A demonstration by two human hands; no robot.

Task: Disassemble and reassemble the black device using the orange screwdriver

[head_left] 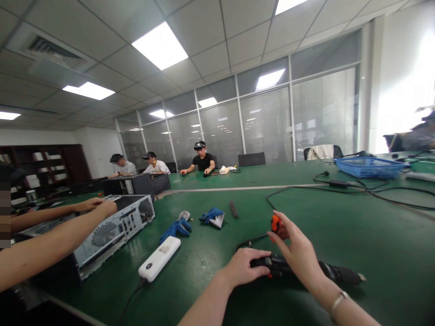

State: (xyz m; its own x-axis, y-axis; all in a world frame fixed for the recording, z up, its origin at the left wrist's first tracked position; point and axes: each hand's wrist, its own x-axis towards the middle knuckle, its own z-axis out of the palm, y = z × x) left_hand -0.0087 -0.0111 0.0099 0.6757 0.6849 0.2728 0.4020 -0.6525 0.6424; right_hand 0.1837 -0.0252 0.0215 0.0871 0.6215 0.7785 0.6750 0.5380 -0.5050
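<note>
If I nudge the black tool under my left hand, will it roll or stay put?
The black tool looks rigid and roughly round-bodied, so on the flat green table it may roll sideways when nudged. The left hand gripping it probably steadies it for now. A black cable near it might drag, if attached.

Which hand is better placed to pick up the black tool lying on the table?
Left, most likely. The left hand lies closed on the black tool, while the right hand pinches a small orange piece in its fingertips.
</note>
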